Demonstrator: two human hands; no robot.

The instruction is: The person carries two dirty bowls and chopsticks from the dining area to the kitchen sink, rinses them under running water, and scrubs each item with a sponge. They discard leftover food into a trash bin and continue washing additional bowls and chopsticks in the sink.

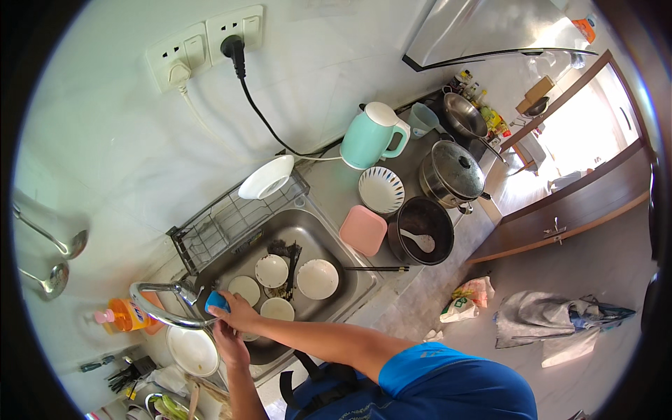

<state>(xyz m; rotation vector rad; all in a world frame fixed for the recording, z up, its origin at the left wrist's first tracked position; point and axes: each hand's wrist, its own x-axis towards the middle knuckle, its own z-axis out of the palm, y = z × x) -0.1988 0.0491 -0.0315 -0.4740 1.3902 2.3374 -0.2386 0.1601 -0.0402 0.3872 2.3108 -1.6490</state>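
My right hand (239, 314) holds a blue sponge (217, 301) over the left part of the steel sink (328, 231), beside the faucet's curved spout (170, 318). My left hand (229, 344) is just below it, close to the spout's end; its fingers are partly hidden, and whether they hold anything cannot be told. In the sink lie several white bowls, among them one at the right (317, 279) and one near the middle (271, 271), with dark utensils (292, 268) and food scraps between them. A large white plate (192, 350) is left of my left hand.
A wire rack (220, 233) with a tilted white dish (266, 177) runs along the sink's wall side. Right of the sink are a pink square dish (363, 230), a dark pot (421, 231) with a spoon, a patterned bowl (381, 189), a mint kettle (369, 136) and chopsticks (378, 269). An orange soap bottle (127, 315) stands left.
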